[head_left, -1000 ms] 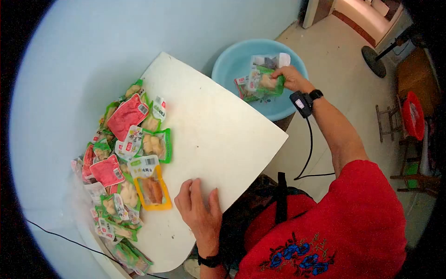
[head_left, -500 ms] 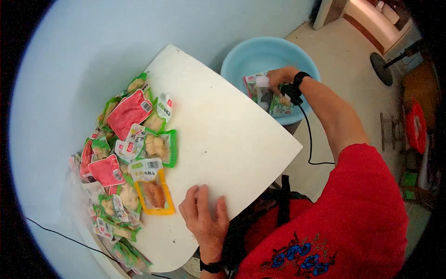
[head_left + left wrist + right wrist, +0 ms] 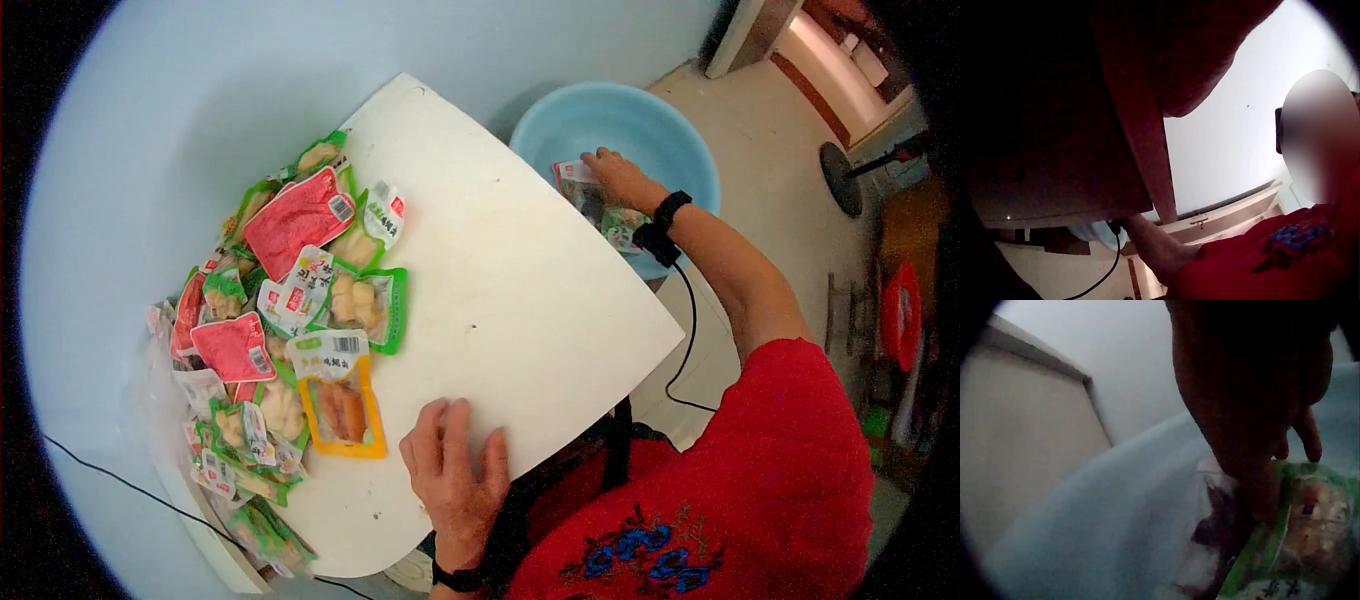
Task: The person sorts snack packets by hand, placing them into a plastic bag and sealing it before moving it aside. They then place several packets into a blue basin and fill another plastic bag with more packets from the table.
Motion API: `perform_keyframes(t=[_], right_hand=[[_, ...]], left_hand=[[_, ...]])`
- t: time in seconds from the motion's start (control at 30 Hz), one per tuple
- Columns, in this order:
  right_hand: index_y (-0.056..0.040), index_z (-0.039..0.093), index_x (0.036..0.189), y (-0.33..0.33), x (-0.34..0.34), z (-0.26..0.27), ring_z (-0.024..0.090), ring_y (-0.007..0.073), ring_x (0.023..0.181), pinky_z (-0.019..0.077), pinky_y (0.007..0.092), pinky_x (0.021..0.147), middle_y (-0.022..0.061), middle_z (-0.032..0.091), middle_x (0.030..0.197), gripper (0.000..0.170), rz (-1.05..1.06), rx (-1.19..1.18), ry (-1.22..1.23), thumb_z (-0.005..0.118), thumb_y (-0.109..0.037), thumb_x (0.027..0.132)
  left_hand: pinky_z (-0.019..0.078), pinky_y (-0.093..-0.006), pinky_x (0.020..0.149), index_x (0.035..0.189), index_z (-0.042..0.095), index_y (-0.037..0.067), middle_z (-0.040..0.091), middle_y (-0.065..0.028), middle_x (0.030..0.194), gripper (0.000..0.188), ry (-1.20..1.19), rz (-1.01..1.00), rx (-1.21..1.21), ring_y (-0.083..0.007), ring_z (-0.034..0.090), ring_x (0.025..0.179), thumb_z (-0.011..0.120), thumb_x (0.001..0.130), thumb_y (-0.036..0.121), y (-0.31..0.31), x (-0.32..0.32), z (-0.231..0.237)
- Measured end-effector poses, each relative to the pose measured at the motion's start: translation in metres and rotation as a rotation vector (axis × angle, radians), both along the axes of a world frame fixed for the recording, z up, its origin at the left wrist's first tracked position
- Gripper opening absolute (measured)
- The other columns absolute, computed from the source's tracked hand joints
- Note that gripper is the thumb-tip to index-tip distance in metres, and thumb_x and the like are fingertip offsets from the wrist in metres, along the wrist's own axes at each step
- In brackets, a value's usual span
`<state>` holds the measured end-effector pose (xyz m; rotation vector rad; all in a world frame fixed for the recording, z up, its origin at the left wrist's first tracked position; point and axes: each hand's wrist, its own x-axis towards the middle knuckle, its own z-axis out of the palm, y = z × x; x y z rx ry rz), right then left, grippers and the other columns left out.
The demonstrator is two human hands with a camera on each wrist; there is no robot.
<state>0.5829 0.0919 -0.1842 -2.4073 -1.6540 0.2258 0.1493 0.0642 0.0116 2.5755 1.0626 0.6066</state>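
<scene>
In the head view the left hand (image 3: 458, 477) rests on the white table (image 3: 540, 330) near its front edge, fingers loosely spread and holding nothing. A yellow-edged packet (image 3: 343, 408) lies just left of it. The right hand (image 3: 627, 182) is inside the light-blue basin (image 3: 690, 150), over several packets (image 3: 588, 190). In the right wrist view the right hand (image 3: 1254, 381) is dark, its fingers pointing down at a green-edged packet (image 3: 1319, 519); no grip on it shows. The left wrist view is mostly dark.
A pile of green-edged and pink packets (image 3: 232, 348) lies along the table's left side by the wall. A black cable (image 3: 690, 330) hangs from the right wrist. Behind the person's right side are a red basin (image 3: 901, 316) and a stand (image 3: 842, 180) on the floor.
The right hand has lowered its packets into the basin and let go; its fingers are now straighter over them. The left hand has stayed on the table while the head view shifted.
</scene>
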Motion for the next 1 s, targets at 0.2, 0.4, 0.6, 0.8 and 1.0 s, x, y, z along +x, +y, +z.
perform_keyframes(t=[0.2,0.4,0.6,0.8,1.0], right_hand=[[-0.0089,0.045,0.14,-0.002,0.004,-0.017,0.053,0.0384,0.117,0.04,0.0492,0.101,0.0243,0.058,0.123,0.057,0.247,-0.06,-0.01,0.061,-0.016,0.086],[-0.0024,0.045,0.138,-0.01,0.009,-0.045,0.044,0.0389,0.13,0.032,0.0506,0.109,0.0229,0.048,0.14,0.054,0.154,-0.176,-0.001,0.057,-0.024,0.09],[-0.0005,0.048,0.135,-0.028,0.037,-0.048,0.046,0.0385,0.129,0.0368,0.0501,0.106,0.0225,0.049,0.139,0.056,0.147,-0.136,-0.121,0.063,-0.023,0.086],[0.0009,0.052,0.131,-0.029,0.103,0.017,0.052,0.0329,0.116,0.0447,0.0451,0.096,0.0191,0.054,0.131,0.054,0.042,0.102,-0.137,0.069,-0.02,0.084],[0.0021,0.06,0.119,-0.006,0.024,0.206,0.067,0.0255,0.089,0.0558,0.0339,0.077,0.0167,0.066,0.11,0.042,-0.235,0.33,0.437,0.069,-0.021,0.086]], left_hand=[[0.0477,-0.0433,0.085,0.115,0.062,0.003,0.058,-0.0192,0.119,0.048,-0.04,-0.029,-0.017,-0.0362,0.056,0.1,0.078,0.071,0.013,0.003,-0.002,0.0],[0.0488,-0.0445,0.085,0.115,0.058,-0.001,0.055,-0.0213,0.121,0.045,-0.121,-0.059,-0.088,-0.0384,0.056,0.098,0.076,0.076,0.014,0.006,-0.003,0.011],[0.0477,-0.0422,0.087,0.112,0.054,-0.004,0.053,-0.0212,0.116,0.041,-0.245,-0.087,-0.04,-0.0376,0.055,0.098,0.071,0.081,0.016,0.004,-0.01,0.0],[0.0478,-0.0419,0.089,0.106,0.057,-0.003,0.054,-0.0203,0.114,0.032,-0.402,-0.107,-0.049,-0.0367,0.055,0.101,0.07,0.082,0.013,0.005,-0.016,-0.015],[0.0494,-0.0418,0.089,0.102,0.062,0.002,0.058,-0.0174,0.114,0.024,-0.717,-0.024,-0.065,-0.0354,0.057,0.103,0.07,0.081,0.009,0.003,-0.032,-0.023]])
